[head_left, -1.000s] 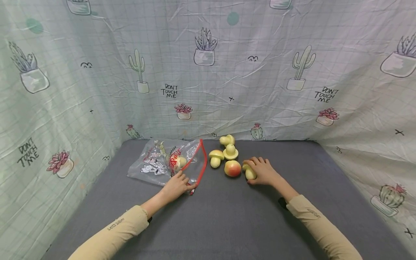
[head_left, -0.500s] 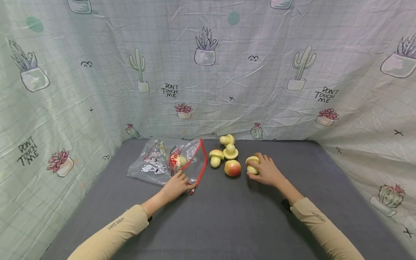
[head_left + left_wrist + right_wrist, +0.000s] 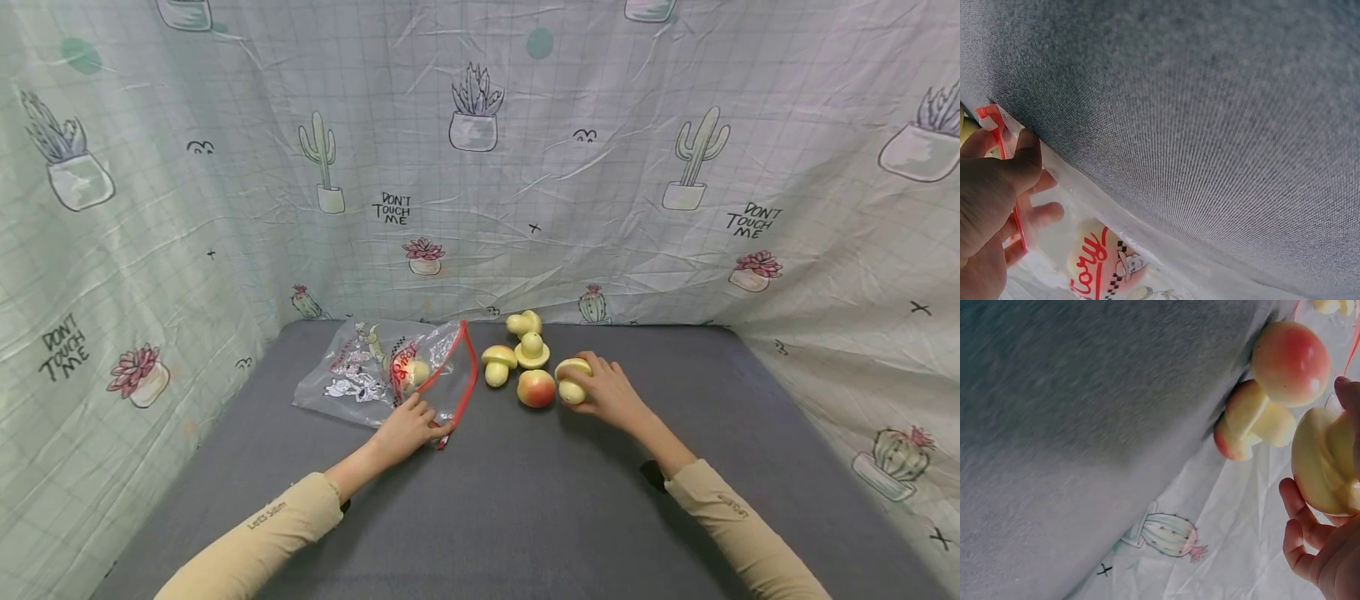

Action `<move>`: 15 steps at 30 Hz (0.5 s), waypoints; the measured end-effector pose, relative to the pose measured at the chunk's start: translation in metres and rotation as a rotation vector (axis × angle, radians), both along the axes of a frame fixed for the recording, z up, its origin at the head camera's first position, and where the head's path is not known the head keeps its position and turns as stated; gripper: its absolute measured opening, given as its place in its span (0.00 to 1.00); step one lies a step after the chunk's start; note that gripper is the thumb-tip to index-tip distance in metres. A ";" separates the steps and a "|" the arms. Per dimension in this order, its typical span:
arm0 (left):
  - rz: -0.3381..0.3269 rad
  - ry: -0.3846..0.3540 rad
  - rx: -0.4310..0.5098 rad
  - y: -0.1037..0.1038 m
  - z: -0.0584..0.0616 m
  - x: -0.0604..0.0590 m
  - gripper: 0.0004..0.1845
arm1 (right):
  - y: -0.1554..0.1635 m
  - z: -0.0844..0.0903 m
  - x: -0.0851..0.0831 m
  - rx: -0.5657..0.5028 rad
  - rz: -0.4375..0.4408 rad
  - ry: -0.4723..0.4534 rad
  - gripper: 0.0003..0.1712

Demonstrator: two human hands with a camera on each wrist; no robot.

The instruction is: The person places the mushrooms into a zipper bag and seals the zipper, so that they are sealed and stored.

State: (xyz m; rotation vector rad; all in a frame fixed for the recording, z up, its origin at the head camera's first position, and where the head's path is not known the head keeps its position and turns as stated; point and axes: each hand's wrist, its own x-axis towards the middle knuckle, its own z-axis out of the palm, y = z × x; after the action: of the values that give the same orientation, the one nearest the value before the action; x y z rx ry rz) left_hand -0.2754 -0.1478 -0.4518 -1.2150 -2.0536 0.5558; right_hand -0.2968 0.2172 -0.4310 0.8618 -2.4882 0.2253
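In the head view my right hand point(image 3: 613, 398) grips a pale yellow toy mushroom point(image 3: 573, 393), close to the right of a toy mushroom point(image 3: 536, 388) with a red-blushed cap. The right wrist view shows the held mushroom point(image 3: 1313, 465) between thumb and fingers, its cap toward the camera. My left hand point(image 3: 405, 432) pinches the near corner of a clear zip bag point(image 3: 318, 392) with a red-edged mouth facing right. Close up, the thumb lies along the bag's edge beside the red slider point(image 3: 989, 114). Inside the bag lies a pale rounded piece point(image 3: 417, 375), partly hidden by red print.
Several more toy mushrooms lie between the bag and the right hand: one with its stem toward me point(image 3: 496, 368), one stem up point(image 3: 532, 351) and one at the back point(image 3: 524, 324). Behind the dark grey table point(image 3: 487, 517) hangs a cactus-print curtain point(image 3: 540, 167).
The right hand has lifted its mushroom slightly, tilted it, and moved right, then back left toward the red-capped one. The left hand and bag have stayed in place.
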 end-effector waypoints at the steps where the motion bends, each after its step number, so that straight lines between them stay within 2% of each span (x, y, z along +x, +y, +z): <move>1: 0.003 -0.004 -0.002 0.000 0.000 0.000 0.19 | -0.001 0.000 0.000 0.004 0.001 0.000 0.27; 10: 0.033 -0.016 -0.030 -0.001 0.000 0.001 0.20 | -0.014 -0.003 -0.001 0.021 -0.006 0.011 0.28; 15: 0.040 -0.005 -0.036 -0.001 0.000 0.002 0.20 | -0.023 -0.001 0.000 0.008 0.047 0.066 0.28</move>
State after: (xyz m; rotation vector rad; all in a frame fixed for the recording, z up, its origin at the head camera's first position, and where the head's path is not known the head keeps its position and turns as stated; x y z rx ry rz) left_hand -0.2737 -0.1487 -0.4518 -1.1995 -2.0838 0.6119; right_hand -0.2972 0.1938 -0.4321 0.9172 -2.4113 0.2000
